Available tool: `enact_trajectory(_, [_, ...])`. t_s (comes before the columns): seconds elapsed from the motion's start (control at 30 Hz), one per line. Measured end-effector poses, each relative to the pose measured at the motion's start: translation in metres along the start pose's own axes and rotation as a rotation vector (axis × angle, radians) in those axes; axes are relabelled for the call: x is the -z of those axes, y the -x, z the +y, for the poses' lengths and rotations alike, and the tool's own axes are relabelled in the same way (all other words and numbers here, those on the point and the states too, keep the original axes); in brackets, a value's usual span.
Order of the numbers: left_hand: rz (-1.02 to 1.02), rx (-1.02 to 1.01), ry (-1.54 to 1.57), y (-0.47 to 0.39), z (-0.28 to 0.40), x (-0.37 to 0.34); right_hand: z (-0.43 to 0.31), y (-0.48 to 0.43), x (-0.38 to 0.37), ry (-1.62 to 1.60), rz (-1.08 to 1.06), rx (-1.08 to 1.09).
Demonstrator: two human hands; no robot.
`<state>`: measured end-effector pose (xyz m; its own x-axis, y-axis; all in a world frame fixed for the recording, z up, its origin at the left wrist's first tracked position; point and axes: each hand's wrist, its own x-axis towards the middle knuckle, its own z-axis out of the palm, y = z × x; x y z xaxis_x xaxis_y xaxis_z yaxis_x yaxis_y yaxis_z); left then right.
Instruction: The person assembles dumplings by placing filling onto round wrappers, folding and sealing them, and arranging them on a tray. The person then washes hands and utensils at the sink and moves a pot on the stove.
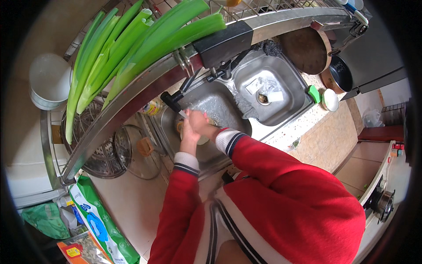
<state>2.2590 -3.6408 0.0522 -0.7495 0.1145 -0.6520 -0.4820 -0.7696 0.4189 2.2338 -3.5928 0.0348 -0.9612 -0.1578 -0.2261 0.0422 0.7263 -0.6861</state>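
Both hands meet under the black tap (172, 100) over the left basin (211, 95) of a steel double sink. Water runs from the spout onto them. My right hand (199, 121) lies across my left hand (188, 132), the two pressed together. Their overlap hides the fingers and palms, so I cannot tell whether anything is between them. Beneath the hands, a pale round thing (203, 140) with some orange beside it shows in part on the basin floor. A grey cloth (245, 107) hangs over the divider between the basins.
Green leek leaves (132, 56) lie on the metal rack above the sink. The right basin (290, 76) holds white pieces around its drain. Beside it are a green sponge (314, 94), a small white bowl (330, 100) and pots (337, 74). A glass lid (141, 161) and steamer trays (99, 158) stand left.
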Motion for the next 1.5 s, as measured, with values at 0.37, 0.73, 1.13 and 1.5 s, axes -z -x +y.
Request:
enact_trajectory(0.37, [0.283, -0.058, -0.302, -0.073, -0.006, 0.031, 0.071, 0.028, 0.041, -0.028, 0.122, 0.745])
enact_trajectory(0.73, [0.391, -0.275, -0.148, -0.035, 0.008, -0.003, 0.115, 0.038, 0.036, -0.831, -0.053, -0.17])
enact_trajectory(1.13, [0.095, -0.258, -0.03, -0.016, 0.011, -0.02, 0.064, 0.031, 0.037, -0.55, -0.116, -0.205])
enact_trajectory(1.5, [0.353, -0.223, -0.203, -0.009, 0.021, -0.034, 0.098, 0.037, 0.043, -0.705, -0.184, -0.218])
